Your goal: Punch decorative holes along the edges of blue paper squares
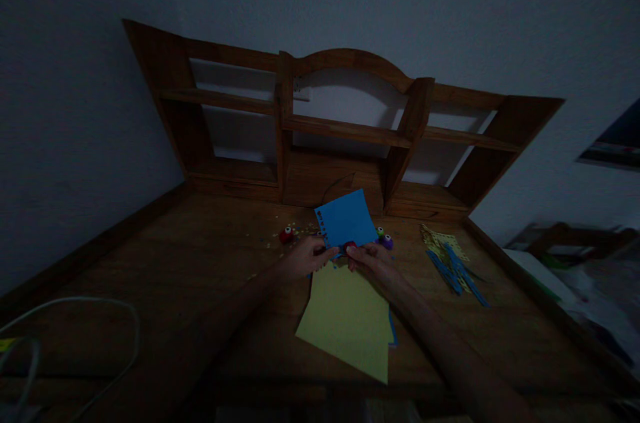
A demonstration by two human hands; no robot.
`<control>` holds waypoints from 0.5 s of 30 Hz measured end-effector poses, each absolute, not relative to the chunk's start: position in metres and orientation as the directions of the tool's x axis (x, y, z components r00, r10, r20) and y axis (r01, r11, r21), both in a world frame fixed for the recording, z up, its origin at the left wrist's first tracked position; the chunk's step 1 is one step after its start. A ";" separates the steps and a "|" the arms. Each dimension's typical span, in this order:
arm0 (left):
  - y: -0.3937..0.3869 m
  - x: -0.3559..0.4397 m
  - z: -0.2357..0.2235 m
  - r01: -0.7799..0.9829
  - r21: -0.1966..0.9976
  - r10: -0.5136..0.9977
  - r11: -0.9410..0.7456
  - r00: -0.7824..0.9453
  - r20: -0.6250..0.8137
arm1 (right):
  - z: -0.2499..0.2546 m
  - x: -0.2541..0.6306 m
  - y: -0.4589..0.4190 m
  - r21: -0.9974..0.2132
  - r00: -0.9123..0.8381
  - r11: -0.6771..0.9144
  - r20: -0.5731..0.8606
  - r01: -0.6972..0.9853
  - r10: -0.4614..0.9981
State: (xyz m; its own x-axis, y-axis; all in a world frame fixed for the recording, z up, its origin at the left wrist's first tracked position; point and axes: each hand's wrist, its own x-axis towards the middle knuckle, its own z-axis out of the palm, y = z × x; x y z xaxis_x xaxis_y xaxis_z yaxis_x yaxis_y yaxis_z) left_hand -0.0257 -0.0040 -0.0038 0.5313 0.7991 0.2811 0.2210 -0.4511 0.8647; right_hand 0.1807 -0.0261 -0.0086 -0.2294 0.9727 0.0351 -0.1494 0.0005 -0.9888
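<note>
A sheet of blue paper (346,218) is held up over the desk, with a row of small punched holes down its left edge. My left hand (309,258) pinches its lower left part between thumb and fingers. At the lower edge, my right hand (371,261) is closed on a small red paper punch (351,248), which sits against the sheet. Sheets of yellow paper (347,320) lie below my hands, with a bit of blue paper showing beneath. Another red punch (287,234) with eyes is left of the blue sheet. A purple punch (387,242) and a green punch (380,232) stand to the right.
Punched paper strips, blue (456,270) and yellow (440,241), lie in a pile on the right of the wooden desk (150,250). Tiny paper bits are scattered near the left red punch. A wooden shelf unit (350,133) stands behind. A white cable (90,300) loops at left.
</note>
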 end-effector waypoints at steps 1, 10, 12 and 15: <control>-0.004 -0.026 -0.004 0.219 0.865 0.797 -0.452 0.534 0.281 | -0.008 0.181 -0.026 -0.988 -0.228 -0.004 0.032 -0.153 0.973; 0.000 -0.028 -0.009 0.266 0.853 0.792 -0.449 0.560 0.243 | -0.001 0.177 -0.031 -0.984 -0.203 -0.021 0.015 -0.175 0.979; -0.001 -0.027 -0.008 0.269 0.848 0.787 -0.456 0.567 0.243 | -0.001 0.176 -0.031 -0.980 -0.161 -0.029 0.003 -0.195 0.987; -0.004 -0.026 -0.005 0.265 0.842 0.776 -0.470 0.578 0.251 | -0.005 0.173 -0.029 -0.968 -0.069 -0.031 -0.015 -0.248 0.997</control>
